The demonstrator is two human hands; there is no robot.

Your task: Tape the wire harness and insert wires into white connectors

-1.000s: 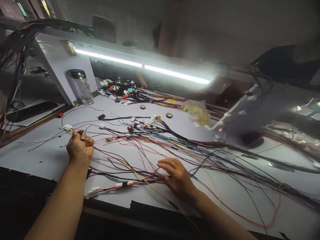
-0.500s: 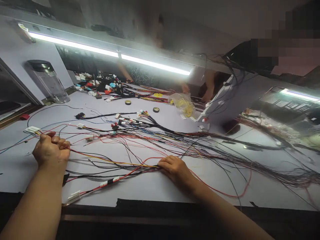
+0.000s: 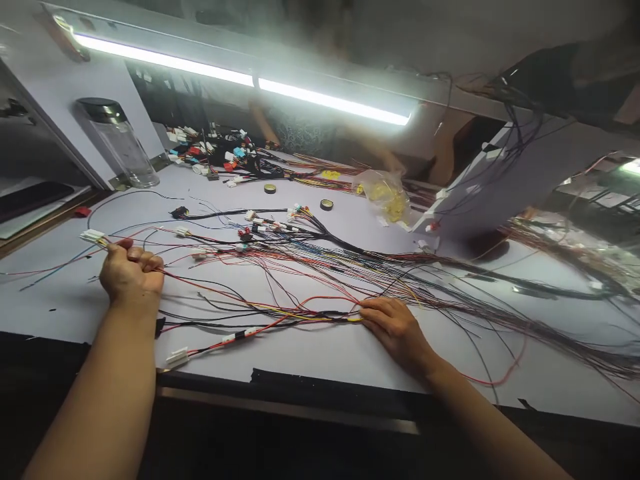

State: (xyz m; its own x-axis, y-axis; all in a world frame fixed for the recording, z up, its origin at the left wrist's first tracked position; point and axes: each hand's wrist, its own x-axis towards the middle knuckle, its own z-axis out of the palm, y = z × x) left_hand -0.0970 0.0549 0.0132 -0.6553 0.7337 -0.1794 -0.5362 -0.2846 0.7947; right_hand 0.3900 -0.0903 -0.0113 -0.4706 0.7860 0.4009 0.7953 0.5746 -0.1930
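My left hand (image 3: 131, 270) is closed around wires just behind a white connector (image 3: 93, 237), which sticks out past the thumb. From this fist a bundle of red, black and yellow wires (image 3: 280, 311) runs right across the white table. At its other end my right hand (image 3: 393, 327) pinches the bundle, fingers closed and resting low on the tabletop. Below the bundle lies a branch with another white connector (image 3: 177, 358) and red and black wires. A small black piece (image 3: 159, 327) sits beside my left wrist. Behind both hands spreads a larger wiring harness (image 3: 345, 245) with several connectors.
Two tape rolls (image 3: 270, 189) lie behind the harness. A clear bottle (image 3: 123, 143) stands at the back left. Many connectors (image 3: 225, 157) are heaped at the back, near a plastic bag with yellow pieces (image 3: 387, 197). Another person's arm (image 3: 373, 147) shows beyond, under the lamp (image 3: 330, 100).
My right hand has slid right along the wire bundle, and more of it shows between my hands. My left hand keeps its grip. The whole view has shifted slightly.
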